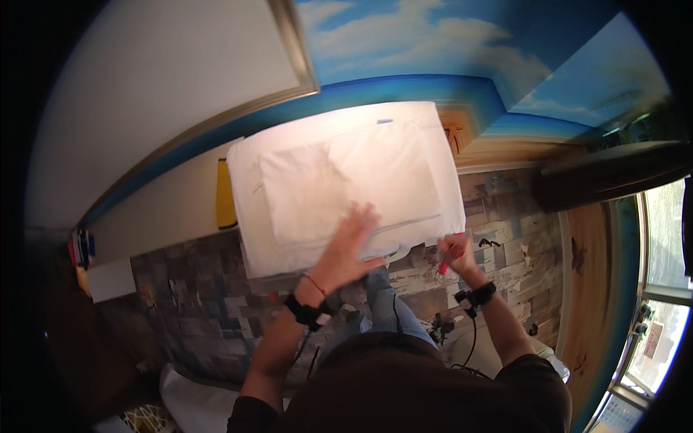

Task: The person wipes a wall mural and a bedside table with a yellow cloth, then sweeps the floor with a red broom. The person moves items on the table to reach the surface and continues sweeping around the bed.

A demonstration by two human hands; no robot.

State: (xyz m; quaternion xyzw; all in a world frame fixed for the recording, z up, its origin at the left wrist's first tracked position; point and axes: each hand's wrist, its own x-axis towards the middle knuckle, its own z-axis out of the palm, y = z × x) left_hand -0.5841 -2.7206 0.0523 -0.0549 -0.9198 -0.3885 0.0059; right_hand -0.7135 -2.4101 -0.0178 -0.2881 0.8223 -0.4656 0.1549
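A white cloth cover [449, 178] is spread over a raised rectangular surface before me. On it lies a flat, pale rectangular fabric piece [390, 173], with a creased, slightly darker section [303, 189] at its left. My left hand [352, 249], blurred, is over the near edge with fingers spread and nothing in it; whether it touches the cloth I cannot tell. By the near right corner, my right hand [459, 253] is closed around a slim red object [444, 267]. Most of that object is hidden by the fingers, so its kind is unclear. Both wrists wear black straps with small devices.
A painted wall [400, 43] rises behind the covered surface. To its left is a yellow panel [225, 195]. A dark rounded piece of furniture [606, 178] stands at the right, near a window [663, 233]. Patchwork-patterned flooring [200, 308] surrounds my legs. A cable [475, 341] hangs from the right wrist.
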